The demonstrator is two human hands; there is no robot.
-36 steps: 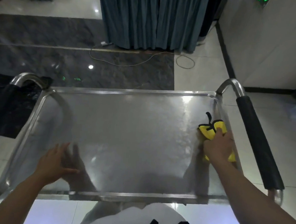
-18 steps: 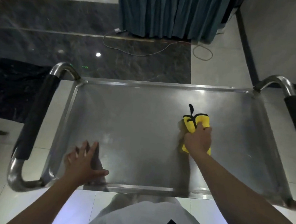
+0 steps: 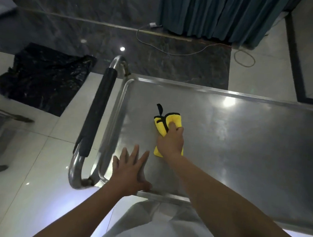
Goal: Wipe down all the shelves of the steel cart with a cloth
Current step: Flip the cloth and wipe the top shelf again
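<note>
Steel cart (image 3: 233,142): top shelf in use, wide flat tray with raised rim, lower shelves hidden.
Left hand (image 3: 130,169): fingers spread flat on shelf at near-left corner of cart, likely bracing it against rolling.
Right hand (image 3: 170,140): gripping and pressing cloth, fingers curled over top for scrubbing pressure.
Cloth (image 3: 167,123): yellow, folded thick, lying on shelf toward cart's left side.

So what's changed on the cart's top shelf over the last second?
The right hand has swept the yellow cloth across the top shelf, from its right edge to near its left side. The left hand stays flat, fingers spread, at the near left corner. The right hand's grip on the cloth is unchanged.
</note>
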